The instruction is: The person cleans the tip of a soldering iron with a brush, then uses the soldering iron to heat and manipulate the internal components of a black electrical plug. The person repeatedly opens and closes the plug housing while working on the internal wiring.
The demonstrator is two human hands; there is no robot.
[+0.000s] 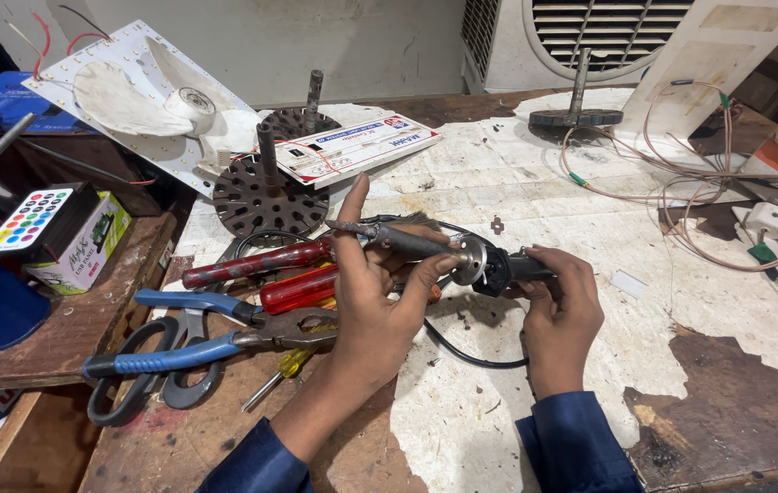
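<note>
Above a worn, paint-flaked tabletop [498, 429], a soldering iron [425, 245] was gripped level at mid-scene: its metal barrel closed in the left hand [375, 301], its handle steadied by the right hand [560, 306], pliers [215, 338] kept near-left.

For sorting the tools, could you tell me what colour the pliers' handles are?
Blue, on the pliers, seen in the head view.

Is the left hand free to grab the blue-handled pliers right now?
Probably not at once. The left hand is gripping the soldering iron that the right hand also holds. The blue-handled pliers lie uncovered just beside its wrist, so only the iron occupies it.
</note>
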